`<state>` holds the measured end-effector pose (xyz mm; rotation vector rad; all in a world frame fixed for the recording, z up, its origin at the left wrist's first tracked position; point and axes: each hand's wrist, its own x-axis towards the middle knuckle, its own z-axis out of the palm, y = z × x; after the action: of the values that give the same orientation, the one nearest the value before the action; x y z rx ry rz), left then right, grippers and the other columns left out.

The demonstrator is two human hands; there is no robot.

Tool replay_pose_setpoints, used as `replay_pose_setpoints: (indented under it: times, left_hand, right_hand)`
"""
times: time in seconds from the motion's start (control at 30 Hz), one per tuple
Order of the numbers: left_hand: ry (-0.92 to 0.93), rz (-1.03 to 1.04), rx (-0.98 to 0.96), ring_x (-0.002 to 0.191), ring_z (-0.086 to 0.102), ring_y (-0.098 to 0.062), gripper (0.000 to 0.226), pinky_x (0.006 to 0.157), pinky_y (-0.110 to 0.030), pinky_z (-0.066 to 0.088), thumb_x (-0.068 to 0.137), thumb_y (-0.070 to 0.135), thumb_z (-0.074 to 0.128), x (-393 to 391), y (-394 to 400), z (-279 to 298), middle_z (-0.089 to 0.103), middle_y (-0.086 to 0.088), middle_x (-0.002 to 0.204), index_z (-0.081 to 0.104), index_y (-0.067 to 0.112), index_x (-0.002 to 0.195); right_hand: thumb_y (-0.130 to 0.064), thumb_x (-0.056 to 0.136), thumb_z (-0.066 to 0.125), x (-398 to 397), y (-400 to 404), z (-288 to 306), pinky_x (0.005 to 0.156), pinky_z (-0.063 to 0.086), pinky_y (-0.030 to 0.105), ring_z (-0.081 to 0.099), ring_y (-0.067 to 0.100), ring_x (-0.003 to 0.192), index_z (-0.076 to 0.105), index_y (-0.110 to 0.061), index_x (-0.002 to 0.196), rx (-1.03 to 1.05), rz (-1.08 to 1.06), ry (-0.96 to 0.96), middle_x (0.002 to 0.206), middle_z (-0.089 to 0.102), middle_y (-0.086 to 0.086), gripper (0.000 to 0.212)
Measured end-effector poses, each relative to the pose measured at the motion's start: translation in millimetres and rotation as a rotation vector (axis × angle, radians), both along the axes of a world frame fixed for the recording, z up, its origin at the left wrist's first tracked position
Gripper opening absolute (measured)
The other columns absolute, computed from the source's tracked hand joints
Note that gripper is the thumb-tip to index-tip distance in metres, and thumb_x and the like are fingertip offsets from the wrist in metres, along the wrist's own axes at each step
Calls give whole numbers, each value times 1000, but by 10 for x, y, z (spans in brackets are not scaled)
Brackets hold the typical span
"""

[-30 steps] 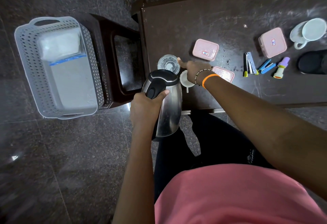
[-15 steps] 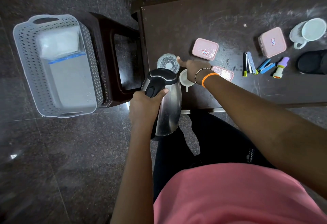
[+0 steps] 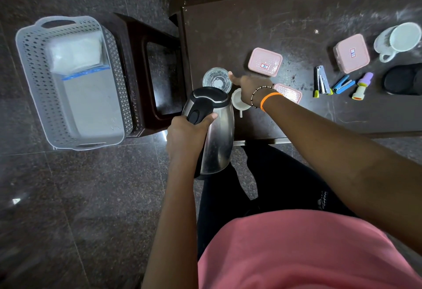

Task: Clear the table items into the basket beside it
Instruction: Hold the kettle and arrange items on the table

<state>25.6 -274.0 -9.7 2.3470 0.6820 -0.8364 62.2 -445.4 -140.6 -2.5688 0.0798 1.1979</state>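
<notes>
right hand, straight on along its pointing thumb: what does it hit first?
Likely the clear drinking glass: the right hand has its thumb tip at the glass rim. Contact or height can't be judged from this view.

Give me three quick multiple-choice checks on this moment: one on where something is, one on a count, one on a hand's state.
1. Where is the basket?
A. on the table
B. left of the dark stool, beside the table
C. on the person's lap

2. How many pink lidded boxes lie on the table?
A. one
B. three
C. five

3. What is the left hand doing?
A. gripping the kettle's handle
B. resting flat on the table
C. hanging empty

Answers: 1 B, the basket stands past the stool. 2 B, one box, a second, a third partly behind the right wrist. 3 A, its fingers wrap the black handle of the kettle.
</notes>
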Motion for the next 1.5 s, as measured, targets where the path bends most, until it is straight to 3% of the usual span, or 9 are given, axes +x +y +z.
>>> replay_pose_setpoints:
  times: [0.4,0.77,0.93,1.03,1.1,1.2,1.3,1.37,1.5]
  left_hand:
    - [-12,9,-8,77,63,-22,51,72,-35,52,66,58,72,1,13,-1,64,1,73,63,10,81]
    - [-19,41,-56,71,61,-20,52,62,-28,46,66,57,73,-35,34,-15,61,2,69,63,8,81]
    - [-37,65,-106,56,52,-14,43,51,-25,38,70,50,73,-140,84,-8,54,4,58,52,14,60]
    - [-83,93,-160,54,46,-15,44,47,-18,36,69,46,75,-263,174,-27,50,-1,58,49,12,62]
    - [-120,115,-189,54,44,-15,43,46,-15,35,68,43,76,-351,245,-37,47,-1,57,47,13,61]
    - [-149,163,-261,56,44,-16,49,54,-31,40,63,46,77,-463,361,-40,46,-4,59,48,7,63]
    - [-198,205,-337,58,47,-7,47,58,-31,42,58,48,77,-534,485,32,52,-1,61,55,8,69]
    - [-239,260,-377,63,50,-11,52,60,-35,47,55,51,73,-588,571,98,58,-11,66,59,6,75]
    - [-328,432,-450,64,55,-8,24,62,-29,51,57,39,75,-657,781,311,61,2,66,64,25,74]
  right_hand:
    - [-7,85,44,-6,13,35,90,46,42,52,36,118,15,-38,145,-15,9,0,127,54,16,73]
    - [-7,84,44,-12,27,43,87,47,43,54,36,114,15,-37,145,-19,11,-7,124,57,16,74]
    - [-7,85,43,-14,34,71,87,48,43,54,36,115,16,-36,145,-31,25,-20,125,56,16,73]
    - [-7,84,44,-8,40,93,89,47,43,55,36,115,17,-37,145,-46,24,-23,126,56,15,72]
    - [-9,85,44,-7,57,103,90,47,43,56,37,114,20,-37,144,-54,23,-31,125,57,16,70]
    - [-12,85,45,-14,83,115,90,47,44,56,37,113,26,-33,143,-69,-7,-28,123,58,15,65]
    - [-15,85,46,-16,144,159,88,48,45,57,39,112,30,-25,142,-84,-9,-49,123,58,18,61]
    - [-13,85,47,-31,202,217,86,49,44,57,41,110,26,-27,143,-95,-13,-98,121,58,22,63]
    - [-14,83,47,-97,460,366,89,52,44,60,41,106,53,-21,127,-14,-124,-221,117,63,21,45]
